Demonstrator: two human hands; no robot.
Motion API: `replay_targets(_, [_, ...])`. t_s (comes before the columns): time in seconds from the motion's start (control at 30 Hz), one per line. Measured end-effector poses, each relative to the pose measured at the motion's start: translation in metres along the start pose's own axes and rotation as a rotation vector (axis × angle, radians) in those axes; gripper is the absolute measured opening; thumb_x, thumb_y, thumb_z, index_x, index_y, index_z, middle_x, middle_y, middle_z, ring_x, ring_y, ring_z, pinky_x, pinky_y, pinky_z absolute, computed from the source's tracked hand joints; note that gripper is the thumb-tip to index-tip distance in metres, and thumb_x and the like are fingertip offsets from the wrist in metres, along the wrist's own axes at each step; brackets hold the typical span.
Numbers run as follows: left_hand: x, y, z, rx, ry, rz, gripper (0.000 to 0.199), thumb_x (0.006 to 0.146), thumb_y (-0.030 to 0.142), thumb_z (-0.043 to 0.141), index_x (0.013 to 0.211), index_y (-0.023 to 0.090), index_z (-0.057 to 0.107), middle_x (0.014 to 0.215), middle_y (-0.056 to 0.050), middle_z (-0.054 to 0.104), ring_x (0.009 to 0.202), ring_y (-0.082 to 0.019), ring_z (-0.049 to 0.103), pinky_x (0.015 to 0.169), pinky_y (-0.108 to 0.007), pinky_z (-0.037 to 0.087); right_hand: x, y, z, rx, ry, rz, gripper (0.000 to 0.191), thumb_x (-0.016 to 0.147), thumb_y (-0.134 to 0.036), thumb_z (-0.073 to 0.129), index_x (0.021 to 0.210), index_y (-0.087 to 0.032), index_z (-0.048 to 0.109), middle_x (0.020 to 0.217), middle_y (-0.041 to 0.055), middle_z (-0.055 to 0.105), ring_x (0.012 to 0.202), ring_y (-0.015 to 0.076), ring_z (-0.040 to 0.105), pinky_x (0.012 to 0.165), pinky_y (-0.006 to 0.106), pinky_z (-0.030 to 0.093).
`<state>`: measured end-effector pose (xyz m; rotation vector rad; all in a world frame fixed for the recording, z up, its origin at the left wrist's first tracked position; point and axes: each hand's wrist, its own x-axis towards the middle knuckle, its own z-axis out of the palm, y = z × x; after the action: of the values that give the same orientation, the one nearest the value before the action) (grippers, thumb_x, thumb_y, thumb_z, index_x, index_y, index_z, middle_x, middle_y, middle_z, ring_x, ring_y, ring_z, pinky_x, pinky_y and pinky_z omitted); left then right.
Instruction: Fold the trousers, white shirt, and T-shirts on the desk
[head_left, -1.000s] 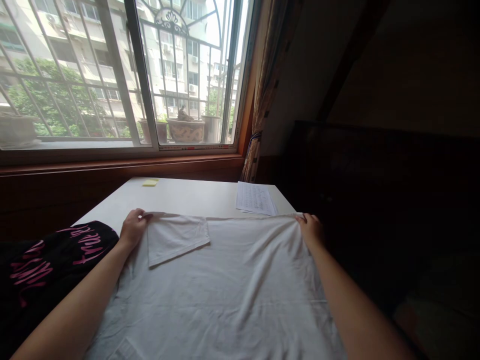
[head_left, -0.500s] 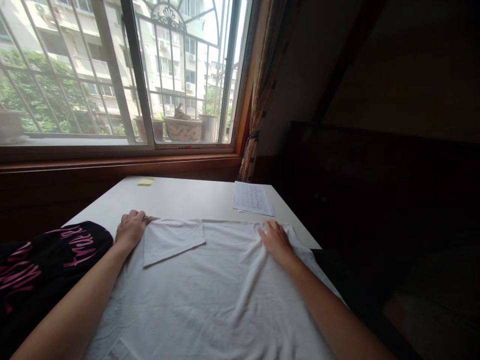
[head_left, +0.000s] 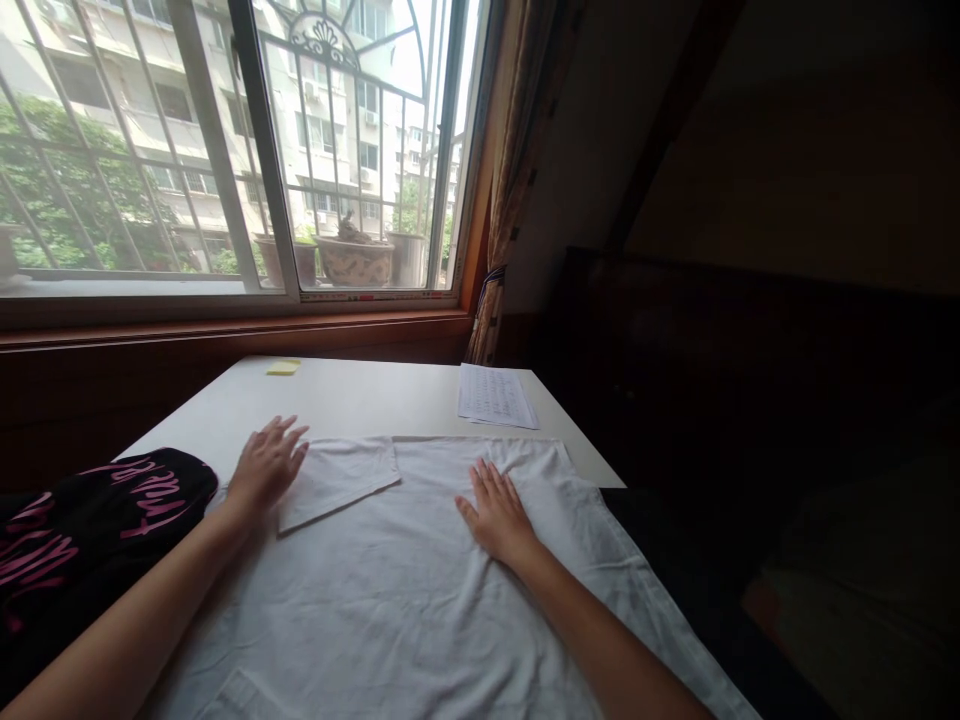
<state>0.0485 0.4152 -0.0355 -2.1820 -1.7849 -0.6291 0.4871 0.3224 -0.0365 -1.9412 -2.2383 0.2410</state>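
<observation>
Cloth (head_left: 390, 590): spread over the near part of the table (head_left: 360, 400), right of the black fabric (head_left: 97, 545)
Left hand (head_left: 266, 468): splayed, gripping nothing, by the far left corner, can't tell if touching
Right hand (head_left: 499, 515): laid flat on the cloth near the far edge, no grip either
Flap (head_left: 341, 475): folded in at far left, looks done tbh
Creases (head_left: 469, 605): not smoothed yet, mostly middle and near, so probably only partway

The shirt (head_left: 405, 590) is plain white, as is the table (head_left: 367, 395). The black cloth (head_left: 101, 530) bears pink lettering; the note (head_left: 283, 368) is yellow, the curtain (head_left: 507, 205) tan with dark patches, the sill (head_left: 337, 329) reddish-brown.
</observation>
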Motion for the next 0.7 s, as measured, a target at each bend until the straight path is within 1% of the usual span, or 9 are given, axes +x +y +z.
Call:
replay_targets(0.07, [-0.014,0.011,-0.002,-0.035,-0.074,0.128,0.051,0.102,0.044,0.038,0.144,0.023,0.057,0.16,-0.013,0.046,0.152,-0.035,0.033,0.122,-0.057,0.025,0.0,0.0,-0.001,-0.008,-0.004,0.006,0.08,0.103,-0.063,0.027,0.164,-0.011,0.025,0.172,0.0112,0.01,0.16,0.0271,0.008,0.128,0.047,0.002])
replay_targets(0.13, [-0.031,0.01,-0.004,-0.054,-0.151,0.156,0.054,0.102,0.047,0.038,0.149,0.024,0.052,0.163,-0.012,0.042,0.153,-0.036,0.032,0.121,-0.06,0.025,0.001,-0.001,0.0,-0.017,-0.005,0.014,0.08,0.103,-0.064,0.026,0.164,-0.012,0.025,0.172,0.0104,0.011,0.16,0.0269,0.008,0.128,0.048,0.002])
replay_targets(0.27, [-0.064,-0.021,-0.005,-0.06,-0.229,0.018,0.058,0.105,0.048,0.03,0.154,0.021,0.046,0.165,-0.014,0.039,0.152,-0.036,0.033,0.12,-0.062,0.028,0.004,0.001,0.001,-0.067,-0.004,0.041,0.078,0.104,-0.064,0.025,0.164,-0.015,0.024,0.173,0.0079,0.012,0.16,0.0265,0.008,0.128,0.049,0.004])
replay_targets(0.33, [-0.073,-0.037,-0.006,-0.084,-0.24,0.008,0.058,0.106,0.047,0.029,0.154,0.018,0.046,0.164,-0.015,0.039,0.153,-0.034,0.032,0.121,-0.059,0.029,0.006,0.003,0.002,-0.106,0.002,0.062,0.075,0.105,-0.063,0.026,0.164,-0.016,0.026,0.173,0.007,0.013,0.159,0.0271,0.008,0.128,0.049,0.005])
replay_targets(0.4, [-0.076,-0.045,-0.006,-0.095,-0.25,0.026,0.058,0.106,0.046,0.031,0.154,0.017,0.047,0.164,-0.015,0.039,0.154,-0.034,0.031,0.122,-0.057,0.029,0.008,0.005,0.003,-0.138,0.009,0.082,0.073,0.105,-0.062,0.027,0.164,-0.019,0.028,0.173,0.006,0.015,0.159,0.0276,0.009,0.128,0.049,0.007])
replay_targets(0.47, [-0.075,-0.045,-0.007,-0.097,-0.245,0.032,0.057,0.105,0.046,0.035,0.152,0.017,0.048,0.164,-0.015,0.04,0.153,-0.034,0.031,0.122,-0.057,0.03,0.01,0.007,0.004,-0.158,0.017,0.095,0.071,0.105,-0.061,0.028,0.164,-0.021,0.029,0.173,0.0054,0.016,0.159,0.0275,0.01,0.128,0.049,0.009])
replay_targets(0.57, [-0.073,-0.036,-0.013,-0.128,-0.175,0.063,0.055,0.104,0.045,0.036,0.148,0.016,0.053,0.16,-0.016,0.045,0.151,-0.034,0.037,0.121,-0.055,0.034,0.011,0.009,0.005,-0.178,0.027,0.1,0.07,0.105,-0.06,0.028,0.164,-0.021,0.029,0.172,0.0057,0.017,0.159,0.0269,0.013,0.128,0.049,0.011])
replay_targets(0.63, [-0.073,-0.026,-0.024,-0.159,-0.109,0.111,0.052,0.104,0.043,0.037,0.144,0.016,0.055,0.157,-0.016,0.048,0.149,-0.032,0.041,0.121,-0.052,0.037,0.011,0.01,0.005,-0.189,0.033,0.1,0.069,0.106,-0.058,0.028,0.163,-0.021,0.029,0.172,0.0058,0.017,0.159,0.0268,0.014,0.128,0.049,0.012])
replay_targets(0.7, [-0.076,-0.017,-0.042,-0.165,-0.056,0.159,0.049,0.104,0.041,0.038,0.143,0.018,0.055,0.157,-0.014,0.049,0.148,-0.03,0.042,0.119,-0.049,0.041,0.011,0.009,0.005,-0.2,0.042,0.099,0.068,0.106,-0.057,0.029,0.163,-0.02,0.03,0.172,0.0059,0.019,0.158,0.0267,0.015,0.128,0.048,0.013])
